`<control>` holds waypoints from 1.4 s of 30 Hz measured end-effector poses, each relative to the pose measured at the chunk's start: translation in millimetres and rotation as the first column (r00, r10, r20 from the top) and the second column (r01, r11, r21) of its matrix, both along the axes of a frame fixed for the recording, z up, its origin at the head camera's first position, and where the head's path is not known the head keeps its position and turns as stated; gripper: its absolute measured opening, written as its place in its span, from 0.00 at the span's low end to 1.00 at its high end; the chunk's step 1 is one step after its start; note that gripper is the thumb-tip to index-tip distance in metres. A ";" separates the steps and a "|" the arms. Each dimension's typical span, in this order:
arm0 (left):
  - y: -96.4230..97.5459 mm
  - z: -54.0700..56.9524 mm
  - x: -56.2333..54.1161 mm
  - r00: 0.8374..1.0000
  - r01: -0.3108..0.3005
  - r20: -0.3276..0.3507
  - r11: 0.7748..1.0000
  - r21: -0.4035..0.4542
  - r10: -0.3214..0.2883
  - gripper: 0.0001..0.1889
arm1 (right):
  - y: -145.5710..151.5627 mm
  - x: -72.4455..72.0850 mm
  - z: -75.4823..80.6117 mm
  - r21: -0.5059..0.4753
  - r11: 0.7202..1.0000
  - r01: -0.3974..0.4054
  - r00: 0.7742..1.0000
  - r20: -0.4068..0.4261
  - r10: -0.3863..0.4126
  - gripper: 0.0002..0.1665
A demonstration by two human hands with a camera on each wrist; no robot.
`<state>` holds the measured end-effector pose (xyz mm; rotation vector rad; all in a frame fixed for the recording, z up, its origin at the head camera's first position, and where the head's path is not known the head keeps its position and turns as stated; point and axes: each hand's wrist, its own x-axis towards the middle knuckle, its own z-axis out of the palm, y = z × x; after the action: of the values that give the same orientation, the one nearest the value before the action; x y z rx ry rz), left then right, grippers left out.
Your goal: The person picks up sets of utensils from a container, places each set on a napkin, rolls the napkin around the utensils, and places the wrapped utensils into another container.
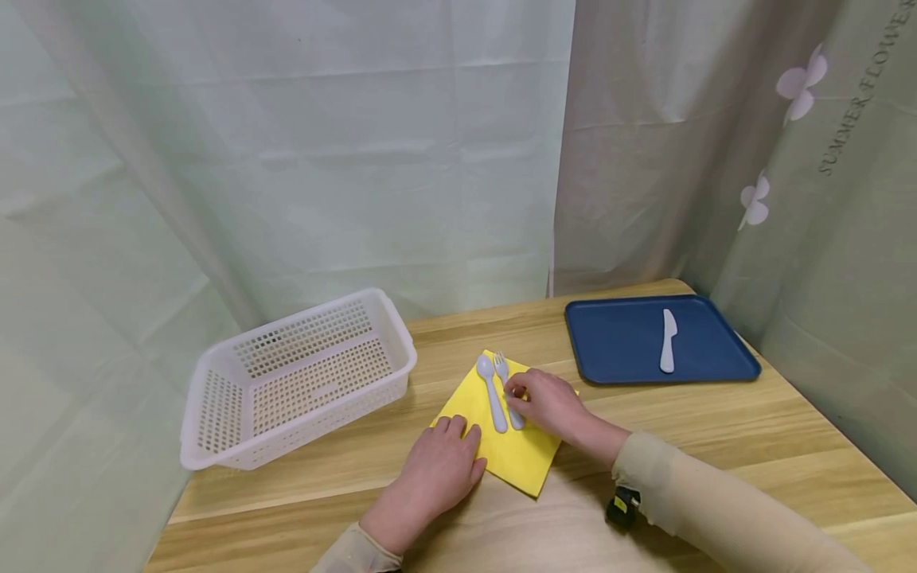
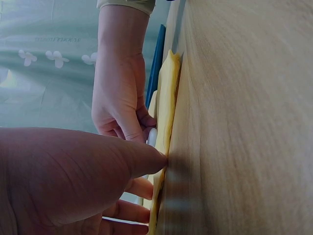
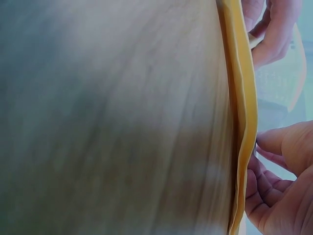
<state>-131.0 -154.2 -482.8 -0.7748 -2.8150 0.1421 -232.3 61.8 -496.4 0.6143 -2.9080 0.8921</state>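
A folded yellow cloth lies turned cornerwise on the table. A pale spoon and a pale fork lie side by side on it. My right hand pinches the fork between thumb and fingers, covering its middle. On the cloth's left edge rests my left hand, its fingers fairly straight. In the left wrist view, the left thumb touches the layered edge of the cloth. The right wrist view shows the right fingertips at the cloth's upper side; the fork is mostly hidden there.
A white perforated plastic basket stands to the left. At the back right lies a blue tray with a pale knife on it. Curtains hang behind the wooden table and on both sides.
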 end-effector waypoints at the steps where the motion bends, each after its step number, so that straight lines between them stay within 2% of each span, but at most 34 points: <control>1: -0.1 -0.1 -0.1 1.000 0.000 0.001 1.000 0.001 0.000 0.24 | -0.1 0.1 0.0 -0.001 1.000 0.001 1.000 0.000 -0.001 0.04; 29: 0.3 0.2 -0.4 1.000 -0.010 0.030 1.000 -0.012 0.011 0.25 | 2.6 1.6 1.7 -0.010 1.000 0.007 1.000 0.015 -0.006 0.04; 42: 1.0 0.4 -0.5 0.999 -0.013 0.030 1.000 -0.013 0.014 0.25 | 5.6 2.5 1.1 0.003 1.000 0.026 1.000 0.001 -0.026 0.12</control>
<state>-131.4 -153.3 -482.3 -0.7673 -2.8506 0.1526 -229.8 67.3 -495.4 0.5747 -2.9120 0.8853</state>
